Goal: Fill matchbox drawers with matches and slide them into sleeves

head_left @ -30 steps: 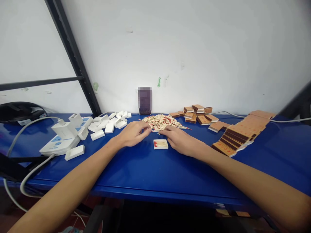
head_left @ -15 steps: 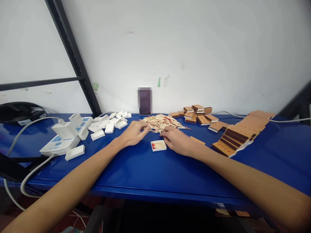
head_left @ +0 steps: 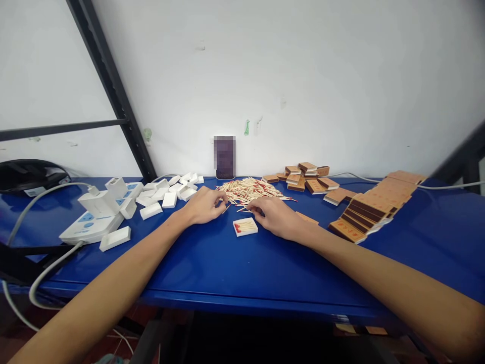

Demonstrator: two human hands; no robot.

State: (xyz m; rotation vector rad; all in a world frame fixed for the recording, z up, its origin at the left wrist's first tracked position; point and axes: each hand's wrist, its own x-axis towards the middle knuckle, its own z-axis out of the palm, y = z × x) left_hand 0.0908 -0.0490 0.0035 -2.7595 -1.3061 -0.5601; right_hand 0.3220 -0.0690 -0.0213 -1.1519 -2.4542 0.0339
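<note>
A loose pile of red-tipped matches (head_left: 254, 190) lies in the middle of the blue table. At the pile's left front edge, my left hand (head_left: 206, 205) is closed in a pinch, with a match (head_left: 226, 208) at its fingertips. My right hand (head_left: 276, 216) is curled at the pile's front edge, its fingers pinched on a match whose end pokes out to the left. Just in front of it sits a white matchbox tray (head_left: 245, 227), partly filled with matches whose red heads mostly point left.
White empty trays (head_left: 169, 200) are scattered at left, beside a power strip (head_left: 91, 227) with plugs and cables. Brown matchbox sleeves (head_left: 316, 186) pile up at back right; a row of flattened ones (head_left: 373, 207) lies nearer. A phone (head_left: 225, 157) leans against the wall.
My left hand has drawn slightly back left from the pile, and a match now shows at its fingertips. My right hand has shifted slightly along the pile's front edge.
</note>
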